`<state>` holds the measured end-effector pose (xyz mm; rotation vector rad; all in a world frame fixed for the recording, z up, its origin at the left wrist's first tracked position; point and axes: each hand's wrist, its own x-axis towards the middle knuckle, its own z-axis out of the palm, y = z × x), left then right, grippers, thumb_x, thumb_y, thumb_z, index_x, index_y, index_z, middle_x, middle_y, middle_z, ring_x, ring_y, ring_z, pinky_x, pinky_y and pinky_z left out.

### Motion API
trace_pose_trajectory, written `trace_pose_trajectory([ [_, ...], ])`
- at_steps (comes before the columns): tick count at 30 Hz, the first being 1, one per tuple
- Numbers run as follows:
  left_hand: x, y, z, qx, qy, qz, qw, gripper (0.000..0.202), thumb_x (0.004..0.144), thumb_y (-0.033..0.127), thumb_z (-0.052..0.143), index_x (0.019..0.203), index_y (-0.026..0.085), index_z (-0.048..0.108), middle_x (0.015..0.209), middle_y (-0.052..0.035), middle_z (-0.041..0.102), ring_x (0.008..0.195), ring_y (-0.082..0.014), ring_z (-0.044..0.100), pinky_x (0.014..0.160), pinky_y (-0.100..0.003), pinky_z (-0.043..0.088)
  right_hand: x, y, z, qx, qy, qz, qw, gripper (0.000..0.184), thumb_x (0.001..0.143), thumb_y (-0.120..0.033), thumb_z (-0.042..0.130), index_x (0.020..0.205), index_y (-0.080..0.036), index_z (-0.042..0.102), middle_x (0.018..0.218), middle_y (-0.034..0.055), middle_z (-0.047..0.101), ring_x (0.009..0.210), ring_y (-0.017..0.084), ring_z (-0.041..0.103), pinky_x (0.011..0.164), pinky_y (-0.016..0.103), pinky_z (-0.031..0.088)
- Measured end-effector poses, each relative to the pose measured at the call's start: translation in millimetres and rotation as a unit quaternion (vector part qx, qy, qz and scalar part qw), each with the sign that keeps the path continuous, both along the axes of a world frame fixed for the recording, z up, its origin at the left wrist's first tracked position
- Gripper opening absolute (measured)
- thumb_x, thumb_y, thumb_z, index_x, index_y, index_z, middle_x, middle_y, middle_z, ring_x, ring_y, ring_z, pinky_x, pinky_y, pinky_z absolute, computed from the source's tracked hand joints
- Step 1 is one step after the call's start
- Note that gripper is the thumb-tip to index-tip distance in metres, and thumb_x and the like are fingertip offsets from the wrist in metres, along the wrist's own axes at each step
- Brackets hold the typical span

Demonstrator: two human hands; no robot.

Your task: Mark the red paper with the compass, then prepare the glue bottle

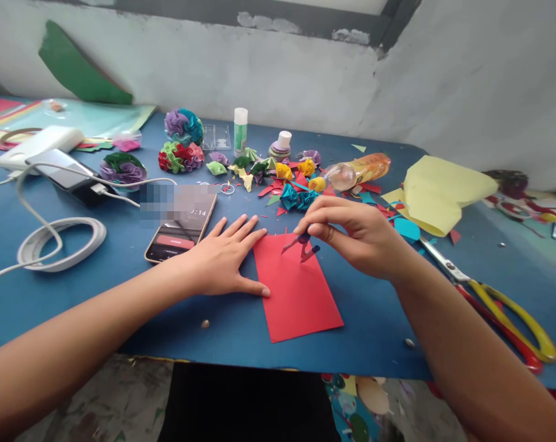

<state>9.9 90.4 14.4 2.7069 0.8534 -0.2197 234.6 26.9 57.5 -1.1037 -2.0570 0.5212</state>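
Observation:
A red sheet of paper [300, 301] lies flat on the blue table in front of me. My left hand [229, 258] is spread flat at its left edge, with thumb and fingertips touching the paper. Above the sheet's upper part, my right hand [351, 233] pinches the top of a small drawing compass [300, 247]. The compass legs are apart and point down at the paper; I cannot tell whether both tips touch it. Left of my left hand lies a phone [180, 230] with its screen lit.
Scissors [489, 307] with red and yellow handles lie at the right, near yellow paper [432, 190]. Behind are paper flowers [180, 156], a glue stick [241, 132], an orange-labelled bottle [358, 172] and red scraps. A coiled white cable [61, 245] lies left by a power bank [42, 147].

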Motion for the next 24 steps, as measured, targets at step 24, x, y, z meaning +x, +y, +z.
trace_pose_trajectory([
  [24, -1.9, -0.7, -1.8, -0.017, -0.01, 0.0, 1.0, 0.111, 0.067, 0.087, 0.038, 0.15, 0.016, 0.016, 0.157, -0.0121, 0.003, 0.145, -0.0347, 0.002, 0.116, -0.054, 0.004, -35.1, 4.2, -16.4, 0.038, 0.126, -0.224, 0.966, 0.036, 0.074, -0.024, 0.074, 0.056, -0.021, 0.043, 0.054, -0.006, 0.041, 0.05, 0.01, 0.035, 0.05, 0.027, 0.032],
])
